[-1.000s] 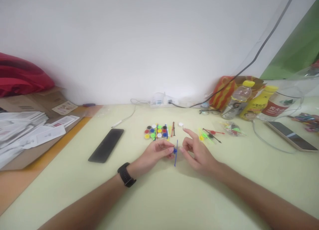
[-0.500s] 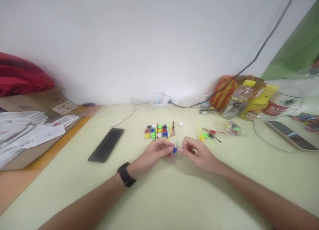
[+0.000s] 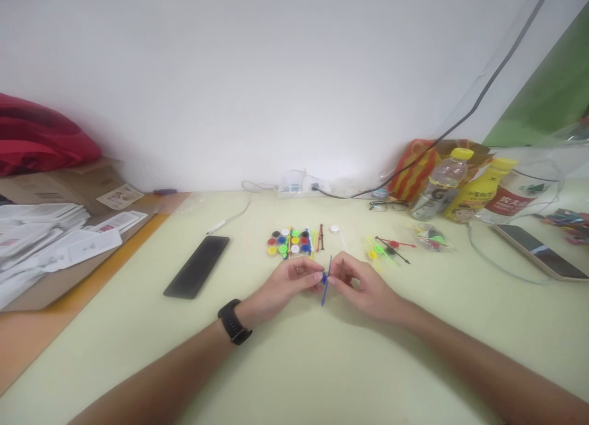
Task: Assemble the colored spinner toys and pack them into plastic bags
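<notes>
My left hand (image 3: 294,278), with a black watch (image 3: 234,321) on its wrist, is closed with thumb and fingertips on the small round base of a blue plastic spinner arrow (image 3: 324,297). The arrow stands nearly upright in view between my hands, its lower tip pointing down. From the other side my right hand (image 3: 361,284) is closed, thumb and forefinger pinched at the arrow's middle. Fingertips partly hide the hub. Just beyond my hands lie rows of coloured round spinner bases (image 3: 283,241) with several loose arrows (image 3: 321,237) beside them.
Right of the rows are assembled spinners (image 3: 391,247) and a small clear bag (image 3: 432,236) of parts. Phones lie at left (image 3: 197,267) and right (image 3: 543,251). Bottles (image 3: 478,192), glasses (image 3: 389,205) and a power strip (image 3: 301,184) stand along the wall; papers (image 3: 59,241) lie left.
The blue arrow, only a faint smear before, now shows clearly between my hands. My right hand has moved slightly left, and its fingertips now meet the arrow.
</notes>
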Tool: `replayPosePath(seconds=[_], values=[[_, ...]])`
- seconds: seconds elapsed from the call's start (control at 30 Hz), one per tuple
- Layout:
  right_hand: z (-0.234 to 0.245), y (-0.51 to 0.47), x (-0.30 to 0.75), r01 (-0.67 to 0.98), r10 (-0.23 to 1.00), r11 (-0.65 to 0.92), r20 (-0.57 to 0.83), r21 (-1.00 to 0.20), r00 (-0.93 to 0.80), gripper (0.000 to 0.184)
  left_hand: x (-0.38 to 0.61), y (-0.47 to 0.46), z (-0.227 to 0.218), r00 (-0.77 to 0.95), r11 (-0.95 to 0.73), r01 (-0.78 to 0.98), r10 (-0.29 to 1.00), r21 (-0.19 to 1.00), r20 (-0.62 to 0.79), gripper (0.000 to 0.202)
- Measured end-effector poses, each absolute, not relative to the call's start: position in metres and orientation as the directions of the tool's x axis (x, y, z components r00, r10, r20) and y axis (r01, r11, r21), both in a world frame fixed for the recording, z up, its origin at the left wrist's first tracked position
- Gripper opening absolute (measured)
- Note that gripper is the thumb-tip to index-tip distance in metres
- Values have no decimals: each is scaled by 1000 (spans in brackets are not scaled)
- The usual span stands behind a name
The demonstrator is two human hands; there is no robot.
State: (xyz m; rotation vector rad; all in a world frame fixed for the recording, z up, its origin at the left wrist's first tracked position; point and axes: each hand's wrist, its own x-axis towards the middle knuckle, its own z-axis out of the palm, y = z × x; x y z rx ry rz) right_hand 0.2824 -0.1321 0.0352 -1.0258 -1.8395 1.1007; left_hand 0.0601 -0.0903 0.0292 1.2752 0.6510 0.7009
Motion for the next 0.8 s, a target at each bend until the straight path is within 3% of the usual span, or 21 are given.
replayPosePath(seconds=[0.2,0.37,0.5,0.63,0.67,0.73,0.77,0.8], values=[[32,-132,283,243,884,355,240,-903,-401,12,60,-92,30,642,152,-116,766,982,-42,27],[27,-134,283,216,887,425,356,-879,-294,60,59,-91,30,616,137,-114,787,984,-38,29],[24,-134,283,263,883,456,393,-850,-258,72,59,-90,29,614,144,-122,788,982,-39,30],[23,-133,284,315,888,449,377,-836,-263,69,58,-90,28,614,143,-119,788,982,-41,28],[23,-133,285,322,889,448,376,-834,-261,60,58,-90,28,614,143,-119,788,983,-40,28],[26,-132,288,330,900,408,314,-851,-304,24,58,-90,28,616,143,-124,787,982,-37,28],[28,-132,290,324,904,367,252,-872,-347,24,58,-90,28,617,144,-129,786,981,-34,28],[31,-131,291,313,900,326,192,-892,-392,40,58,-90,28,618,146,-134,785,980,-32,27]])
